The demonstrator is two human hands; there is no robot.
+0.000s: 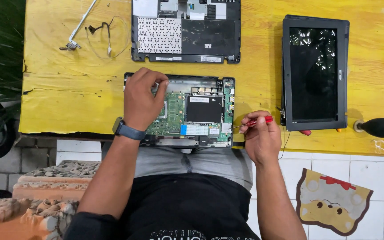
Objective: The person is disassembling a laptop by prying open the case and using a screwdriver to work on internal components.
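Your scratched yellow wooden tabletop (67,89) stands over white floor tiles (370,173). Your left hand (142,100) pinches inside the opened laptop base (201,111); your right hand (258,138) grips a red-handled screwdriver (254,123).

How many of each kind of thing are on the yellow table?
Opened laptop base, under the left hand: 1
Keyboard cover: 1
Laptop screen: 1
Red screwdriver, in the right hand: 1
Black rubber air blower: 1
Metal hinge bracket: 1
Loose thin cable: 1
Total: 7 things on the table
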